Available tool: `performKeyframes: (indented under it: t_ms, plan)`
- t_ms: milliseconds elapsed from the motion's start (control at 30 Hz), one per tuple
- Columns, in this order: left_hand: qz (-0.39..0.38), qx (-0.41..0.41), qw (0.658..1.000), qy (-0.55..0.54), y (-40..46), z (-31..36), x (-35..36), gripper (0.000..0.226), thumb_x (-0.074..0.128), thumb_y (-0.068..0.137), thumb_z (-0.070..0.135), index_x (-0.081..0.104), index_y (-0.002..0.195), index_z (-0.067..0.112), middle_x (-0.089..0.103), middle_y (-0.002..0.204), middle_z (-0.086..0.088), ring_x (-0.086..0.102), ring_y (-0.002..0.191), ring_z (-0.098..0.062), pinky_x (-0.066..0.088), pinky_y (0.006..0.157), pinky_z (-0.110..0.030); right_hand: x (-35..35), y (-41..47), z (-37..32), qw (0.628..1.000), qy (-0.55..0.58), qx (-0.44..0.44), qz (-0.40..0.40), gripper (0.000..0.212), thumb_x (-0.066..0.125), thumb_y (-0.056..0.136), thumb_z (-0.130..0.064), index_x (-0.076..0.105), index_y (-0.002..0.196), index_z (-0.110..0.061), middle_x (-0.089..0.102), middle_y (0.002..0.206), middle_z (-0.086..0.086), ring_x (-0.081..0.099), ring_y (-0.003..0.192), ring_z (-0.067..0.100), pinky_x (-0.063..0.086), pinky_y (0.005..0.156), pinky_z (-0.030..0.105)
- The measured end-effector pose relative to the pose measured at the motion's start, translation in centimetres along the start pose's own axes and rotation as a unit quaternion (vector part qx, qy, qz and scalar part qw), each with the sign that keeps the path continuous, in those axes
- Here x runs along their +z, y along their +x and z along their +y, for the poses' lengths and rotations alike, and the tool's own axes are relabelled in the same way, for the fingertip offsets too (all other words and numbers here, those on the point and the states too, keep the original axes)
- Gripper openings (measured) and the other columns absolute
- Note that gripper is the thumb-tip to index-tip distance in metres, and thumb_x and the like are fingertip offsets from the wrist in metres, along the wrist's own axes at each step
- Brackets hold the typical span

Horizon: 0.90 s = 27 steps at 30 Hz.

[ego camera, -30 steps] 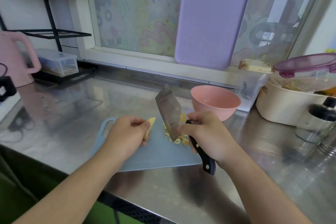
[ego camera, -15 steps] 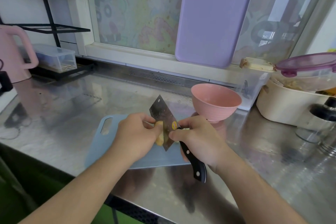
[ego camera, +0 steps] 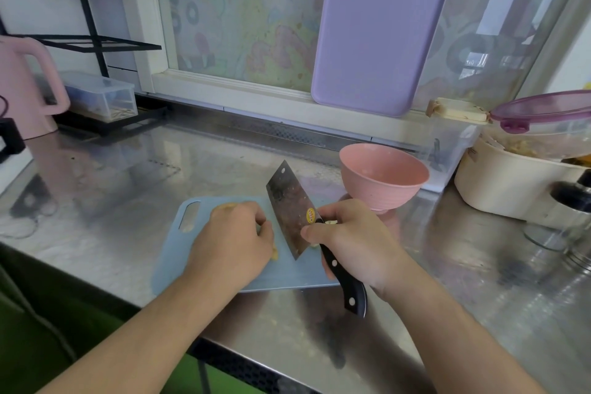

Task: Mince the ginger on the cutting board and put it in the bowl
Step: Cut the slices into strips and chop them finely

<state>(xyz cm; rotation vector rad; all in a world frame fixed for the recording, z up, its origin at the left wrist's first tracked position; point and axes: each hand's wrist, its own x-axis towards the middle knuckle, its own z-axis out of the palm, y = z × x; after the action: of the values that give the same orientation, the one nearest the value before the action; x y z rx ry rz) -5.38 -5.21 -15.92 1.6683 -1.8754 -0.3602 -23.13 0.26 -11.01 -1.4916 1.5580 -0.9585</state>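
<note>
From the head camera, a blue cutting board (ego camera: 281,275) lies near the front edge of a steel counter (ego camera: 128,189), its handle slot toward the counter's left side. The left hand (ego camera: 235,240) rests knuckles-up on the middle of the board with its fingers curled down over a piece of ginger (ego camera: 274,255); only yellow slivers of it show at the fingertips and beyond the knuckles, so how tightly it is pinned cannot be told. The right hand (ego camera: 348,243) is wrapped round the black riveted handle of a cleaver (ego camera: 289,211), thumb and forefinger pinching the base of the blade. The blade stands tilted just right of the left hand, its lower corner down at the board. A few chopped ginger bits (ego camera: 332,223) peek out behind the right hand on the board's right part. A pink bowl (ego camera: 383,176) stands on the counter just beyond the board's far right corner. A purple board (ego camera: 377,29) leans against the window at the back edge.
</note>
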Motion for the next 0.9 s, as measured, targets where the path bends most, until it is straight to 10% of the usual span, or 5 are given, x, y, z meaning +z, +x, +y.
performKeyframes:
  t_ms: [600, 900]
  plan:
    - [-0.050, 0.038, 0.991, -0.115, -1.4, -2.1, 0.1, 0.027, 0.075, 0.075, 0.049, 0.059, 0.098, 0.049, 0.059, 0.095, 0.029, 0.056, 0.088, -0.002, 0.052, 0.072, -0.029, 0.2, -0.4, -0.8, 1.000, 0.001, 0.008, 0.013, 0.042, 0.061, 0.092, -0.009, 0.058, 0.050, -0.015, 0.055, 0.049, 0.013, 0.041, 0.039, 0.020, 0.037, 0.047, 0.026]
    - [-0.027, 0.056, 0.989, -0.134, -1.1, -1.8, 0.4, 0.011, 0.068, 0.094, 0.044, 0.063, 0.104, 0.043, 0.064, 0.092, 0.025, 0.059, 0.081, -0.003, 0.054, 0.074, -0.039, 0.2, -0.7, -1.1, 0.999, -0.026, -0.015, 0.042, 0.033, 0.057, 0.093, -0.011, 0.051, 0.066, 0.007, 0.053, 0.048, 0.012, 0.039, 0.044, 0.021, 0.034, 0.055, 0.031]
